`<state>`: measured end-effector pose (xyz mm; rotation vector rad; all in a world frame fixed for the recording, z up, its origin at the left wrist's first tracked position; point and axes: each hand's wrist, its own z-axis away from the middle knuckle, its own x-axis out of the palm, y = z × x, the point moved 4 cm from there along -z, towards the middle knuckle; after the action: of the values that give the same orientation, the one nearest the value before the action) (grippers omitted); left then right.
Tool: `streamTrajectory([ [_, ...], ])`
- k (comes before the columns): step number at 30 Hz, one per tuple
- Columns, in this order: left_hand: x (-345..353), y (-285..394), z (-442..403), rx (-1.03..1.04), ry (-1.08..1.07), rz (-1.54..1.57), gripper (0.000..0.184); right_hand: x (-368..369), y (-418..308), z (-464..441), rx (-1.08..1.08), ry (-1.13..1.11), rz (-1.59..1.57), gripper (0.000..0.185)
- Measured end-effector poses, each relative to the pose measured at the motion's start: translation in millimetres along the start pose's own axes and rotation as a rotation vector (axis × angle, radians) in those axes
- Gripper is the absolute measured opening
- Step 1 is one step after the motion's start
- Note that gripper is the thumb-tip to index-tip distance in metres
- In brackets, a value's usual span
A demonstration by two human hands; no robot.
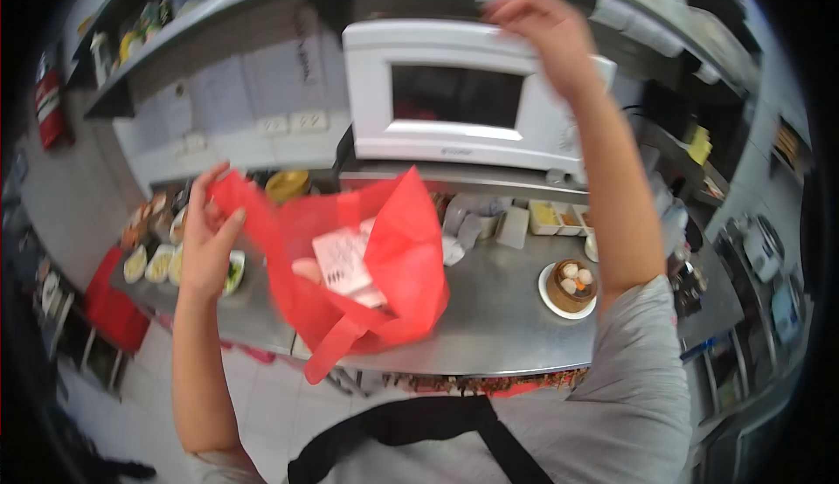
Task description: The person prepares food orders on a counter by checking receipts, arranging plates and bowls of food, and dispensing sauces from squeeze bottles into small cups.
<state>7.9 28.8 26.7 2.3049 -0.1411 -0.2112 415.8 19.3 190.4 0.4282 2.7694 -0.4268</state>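
My left hand (208,244) is closed on the upper left edge of a red carrier bag (404,261), holding it up over the steel counter. The bag gapes open, and one handle loop hangs down its front. Inside it lie a pale printed paper slip (344,261) and light packages that I cannot make out fully. Raised at the upper right, my right hand (546,37) is in front of the top of a white microwave (371,91), just below the shelf. Its fingers point left, slightly blurred and apart, with nothing visible in them.
On the steel counter (498,335), a bamboo steamer (561,290) of dumplings sits on a white plate (570,314). Behind it are white condiment compartments (559,229). Small food bowls (160,264) stand at the left. An overhead shelf (218,5) spans the wall.
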Motion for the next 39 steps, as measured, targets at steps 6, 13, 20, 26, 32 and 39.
streamTrajectory([
  [6,30.3,13.8,38.5,-0.154,0.261,-0.391,0.069,-97.0,161.0,-58.2,0.751,0.293,-0.082,0.026],
  [13,87.8,62.4,83.6,0.418,0.473,-1.2,0.062,-66.9,66.3,-22.9,0.339,0.255,-0.067,0.054],
  [20,247.8,12.7,136.8,-0.282,-0.326,0.591,0.121,21.2,-76.3,213.2,0.154,-0.082,-0.031,0.032],
  [26,297.2,-90.6,196.9,-0.648,0.064,0.649,0.031,24.8,-98.1,385.3,0.572,-0.13,0.002,0.03],
  [32,289.4,-136.7,309.0,-0.888,0.175,0.41,0.028,-194.6,-146.9,407.4,0.591,0.204,0.85,0.031],
  [39,330.5,-104.3,304.3,-0.786,0.262,0.27,0.025,-492.2,-133.1,531.8,0.981,0.727,1.086,0.024],
])
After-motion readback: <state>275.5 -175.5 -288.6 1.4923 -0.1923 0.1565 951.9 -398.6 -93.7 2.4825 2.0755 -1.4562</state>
